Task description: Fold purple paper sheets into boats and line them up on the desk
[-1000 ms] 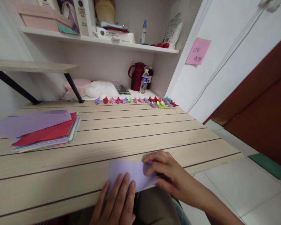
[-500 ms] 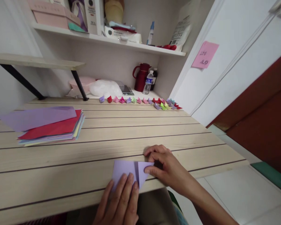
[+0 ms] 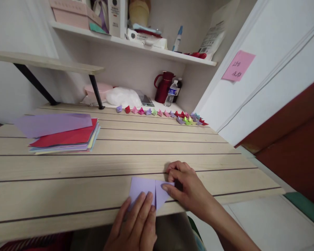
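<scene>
A lilac sheet of origami paper (image 3: 142, 184) lies on the table near its front edge, with a triangular flap (image 3: 161, 195) folded on its right side. My left hand (image 3: 136, 219) rests flat on the paper's lower part, fingers stretched out and holding it down. With thumb and curled forefinger, my right hand (image 3: 184, 184) pinches the flap's right corner. The paper's lower left portion is hidden under my left fingers.
A stack of coloured paper (image 3: 68, 136) lies at the left, a lilac sheet on top. Small folded paper pieces (image 3: 141, 111) line the table's back edge. Behind them stand a red jug (image 3: 163, 87) and a water bottle (image 3: 171, 93). A raised wooden shelf (image 3: 47, 62) stands back left.
The flap's left edge now lies closer to the paper's middle, and the gap there has narrowed. Both hands keep their hold. The whole view has shifted and tilted slightly.
</scene>
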Action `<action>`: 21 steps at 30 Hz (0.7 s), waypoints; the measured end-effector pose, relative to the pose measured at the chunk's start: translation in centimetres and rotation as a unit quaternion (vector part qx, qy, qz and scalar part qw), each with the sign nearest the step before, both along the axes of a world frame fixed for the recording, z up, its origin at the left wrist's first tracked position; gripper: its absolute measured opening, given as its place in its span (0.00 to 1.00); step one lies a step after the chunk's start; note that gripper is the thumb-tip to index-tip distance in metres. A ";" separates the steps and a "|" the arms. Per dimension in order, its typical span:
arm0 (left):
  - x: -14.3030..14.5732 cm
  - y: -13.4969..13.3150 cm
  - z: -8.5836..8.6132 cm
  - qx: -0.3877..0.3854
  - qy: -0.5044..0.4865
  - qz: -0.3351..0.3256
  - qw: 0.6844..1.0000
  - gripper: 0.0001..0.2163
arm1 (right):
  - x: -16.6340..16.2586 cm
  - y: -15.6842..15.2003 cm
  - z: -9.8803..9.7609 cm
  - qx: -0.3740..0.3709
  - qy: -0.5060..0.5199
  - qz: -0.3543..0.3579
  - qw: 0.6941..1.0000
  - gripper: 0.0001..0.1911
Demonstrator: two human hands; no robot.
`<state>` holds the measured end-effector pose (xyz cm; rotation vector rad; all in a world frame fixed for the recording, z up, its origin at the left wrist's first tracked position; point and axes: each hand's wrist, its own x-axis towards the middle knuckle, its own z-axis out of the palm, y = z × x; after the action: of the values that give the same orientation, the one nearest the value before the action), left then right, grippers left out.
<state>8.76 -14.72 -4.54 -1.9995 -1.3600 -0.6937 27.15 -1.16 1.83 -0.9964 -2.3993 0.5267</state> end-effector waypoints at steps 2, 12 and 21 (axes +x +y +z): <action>-0.5 0.1 0.2 -0.009 0.039 -0.016 0.999 0.13 | 0.0 0.1 0.0 -0.002 -0.001 0.008 1.000 0.09; -0.1 -0.1 -0.2 -0.013 -0.078 -0.007 0.997 0.19 | 0.1 0.3 0.1 0.007 -0.008 0.015 1.000 0.11; -0.2 -0.3 0.3 -0.041 0.034 0.005 0.999 0.22 | 0.2 0.4 0.0 0.018 -0.002 0.017 1.000 0.11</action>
<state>8.51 -14.98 -4.20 -2.0597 -1.3773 -0.5699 27.32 -0.80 1.86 -0.9448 -2.4241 0.4923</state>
